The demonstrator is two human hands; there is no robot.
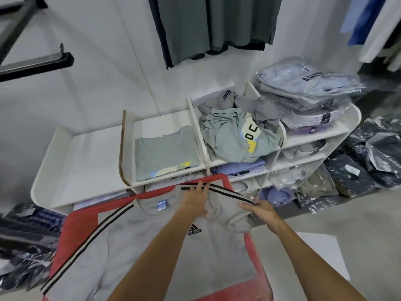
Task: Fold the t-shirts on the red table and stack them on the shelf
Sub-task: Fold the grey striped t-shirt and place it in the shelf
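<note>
A grey t-shirt [138, 253] with black and cream shoulder stripes and a black logo lies face up on the red table [73, 231]. My left hand [195, 202] lies flat with straight fingers on the shirt's right shoulder near the striped sleeve. My right hand [261, 210] grips the folded-in right sleeve at its striped edge. Behind the table stands a white shelf [86, 153]; one folded pale green t-shirt [161, 152] lies in its middle compartment. A heap of unfolded green and grey t-shirts [238, 131] fills the compartment to the right.
Bagged shirts [308, 90] are stacked on the shelf's right end, and more bagged clothes [368, 161] lie on the floor at right and at left [23, 235]. Dark shirts [217, 25] hang on the wall above. The shelf's left compartment holds nothing.
</note>
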